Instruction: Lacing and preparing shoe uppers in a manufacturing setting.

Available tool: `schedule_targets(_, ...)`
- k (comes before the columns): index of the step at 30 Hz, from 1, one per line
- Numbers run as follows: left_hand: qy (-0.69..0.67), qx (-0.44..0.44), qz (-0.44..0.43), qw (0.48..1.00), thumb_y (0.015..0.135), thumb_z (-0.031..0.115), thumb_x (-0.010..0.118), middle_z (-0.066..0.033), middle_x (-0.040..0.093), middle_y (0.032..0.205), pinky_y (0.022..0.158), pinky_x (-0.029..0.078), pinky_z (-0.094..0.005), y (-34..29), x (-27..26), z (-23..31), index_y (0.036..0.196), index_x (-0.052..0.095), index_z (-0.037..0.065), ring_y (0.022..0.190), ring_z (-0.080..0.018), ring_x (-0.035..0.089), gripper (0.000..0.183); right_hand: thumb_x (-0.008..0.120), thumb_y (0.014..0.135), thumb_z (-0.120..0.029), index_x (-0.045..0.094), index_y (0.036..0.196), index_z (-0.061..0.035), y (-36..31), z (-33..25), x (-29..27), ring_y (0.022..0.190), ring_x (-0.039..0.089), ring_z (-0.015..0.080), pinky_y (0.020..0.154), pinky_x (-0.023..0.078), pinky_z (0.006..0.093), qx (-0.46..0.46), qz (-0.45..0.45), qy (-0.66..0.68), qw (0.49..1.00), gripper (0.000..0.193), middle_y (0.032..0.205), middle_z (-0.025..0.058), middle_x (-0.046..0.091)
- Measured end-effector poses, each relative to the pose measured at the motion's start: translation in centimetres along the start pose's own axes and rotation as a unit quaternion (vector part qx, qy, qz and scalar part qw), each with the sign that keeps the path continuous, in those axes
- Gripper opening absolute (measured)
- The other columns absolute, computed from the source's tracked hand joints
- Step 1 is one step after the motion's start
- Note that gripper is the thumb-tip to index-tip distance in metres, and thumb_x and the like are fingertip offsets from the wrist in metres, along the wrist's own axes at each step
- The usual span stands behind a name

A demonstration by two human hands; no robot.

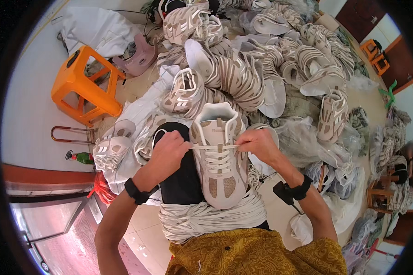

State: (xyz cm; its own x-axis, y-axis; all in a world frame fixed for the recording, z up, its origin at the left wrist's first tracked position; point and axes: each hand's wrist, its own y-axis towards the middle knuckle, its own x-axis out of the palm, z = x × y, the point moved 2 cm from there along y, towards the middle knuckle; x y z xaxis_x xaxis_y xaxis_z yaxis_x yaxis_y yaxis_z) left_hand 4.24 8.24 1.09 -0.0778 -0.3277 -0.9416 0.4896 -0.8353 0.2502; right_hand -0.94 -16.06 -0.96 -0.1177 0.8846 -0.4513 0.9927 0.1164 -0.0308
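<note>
My left hand [170, 151] and right hand [258, 143] — held apart — pinch a lace [203, 147] across the centre shoe [221, 183]; what seem more shoes [390, 145] crowd the right edge.

A person's left forearm [117, 217] and right forearm [316, 211] angle inward, bare and bent at the elbows. The left hand [170, 149] and right hand [258, 145] face each other, apart and nearly level, backs up, fingers curled in pinching grips.

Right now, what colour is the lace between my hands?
Off-white; the lace shows best in the head view.
</note>
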Motion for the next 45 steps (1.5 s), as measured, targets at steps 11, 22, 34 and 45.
schedule_targets(11,-0.003,-0.106,-0.127,0.986,0.073,0.015,0.051,-0.0084,0.054,0.069,0.071,0.038,-0.0373,-5.6,-8.7,-6.3,0.07,0.056,0.004,0.075,-0.0267,0.049,0.012,0.056,0.064,-0.016,0.054,0.057,-0.0087,-1.8,1.1,-6.5,0.058,0.053,0.0246,0.052,0.042,0.0362,-0.202,-0.059,-0.374,0.903,0.01,0.062,0.006,0.05)
schedule_targets(22,-0.15,-0.521,0.013,0.84,0.08,0.013,0.048,-0.0097,0.054,0.099,0.074,0.042,-0.034,-8.6,-6.0,-6.6,0.095,0.056,0.004,0.093,-0.023,0.052,0.019,0.058,0.07,-0.011,0.062,0.081,-0.0039,-3.7,7.4,-10.9,0.082,0.054,0.013,0.066,0.041,0.0256,0.265,0.172,0.06,0.947,0.014,0.092,0.0057,0.059)
schedule_targets(34,-0.375,-0.427,0.415,0.711,0.089,0.012,0.043,-0.0107,0.052,0.101,0.093,0.037,-0.028,-22.8,-14.2,-18.2,0.105,0.046,-0.007,0.099,-0.017,0.048,0.025,0.042,0.087,-0.013,0.049,0.107,0.0043,-8.5,15.9,-27.5,0.098,0.053,0.0227,0.086,0.042,0.0323,-0.158,0.237,0.435,0.854,0.028,0.106,0.0137,0.055)
schedule_targets(45,-0.13,-0.5,0.519,0.681,0.087,0.011,0.045,-0.011,0.055,0.093,0.074,0.05,-0.0238,-39.5,-22.9,-25.8,0.106,0.049,-0.01,0.083,-0.0173,0.056,0.029,0.049,0.084,-0.009,0.05,0.107,0.0041,-16.2,19.4,-41.3,0.097,0.054,0.0209,0.087,0.044,0.0308,-0.041,0.356,0.338,0.871,0.027,0.103,0.0125,0.056)
